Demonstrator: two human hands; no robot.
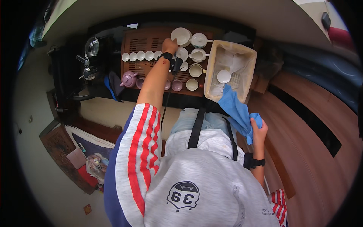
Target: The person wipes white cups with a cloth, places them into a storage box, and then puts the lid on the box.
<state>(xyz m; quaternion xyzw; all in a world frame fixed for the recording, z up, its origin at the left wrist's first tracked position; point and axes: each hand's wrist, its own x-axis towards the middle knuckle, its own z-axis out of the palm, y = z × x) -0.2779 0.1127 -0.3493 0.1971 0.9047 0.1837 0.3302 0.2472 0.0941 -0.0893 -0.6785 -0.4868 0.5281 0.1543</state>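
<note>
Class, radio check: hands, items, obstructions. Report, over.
Left hand at rim of white bowl. Right hand gripping blue cloth. Left forearm across wooden tray, blocking part from view.

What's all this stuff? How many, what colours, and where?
Wooden tray: one, brown, top middle
Small cups: at least five, white, tray row
Large bowl: one, white, tray's far edge
Handled vessels: four, whitish, tray's right
Other dishes: at least two, white, mid-tray
Teapot: one, pink, tray's near left
Pink cups: at least three, pink, near edge
Lined bin: one, cream, right of tray
Binned dishes: at least one, white, inside
Cloth: one, blue, bin's near edge
Lidded pots: two, silvery, left of tray
Bag: one, clear, lower left
Wristbands: two, black, both wrists
Left hand: one, at large bowl
Right hand: one, holding cloth
</note>
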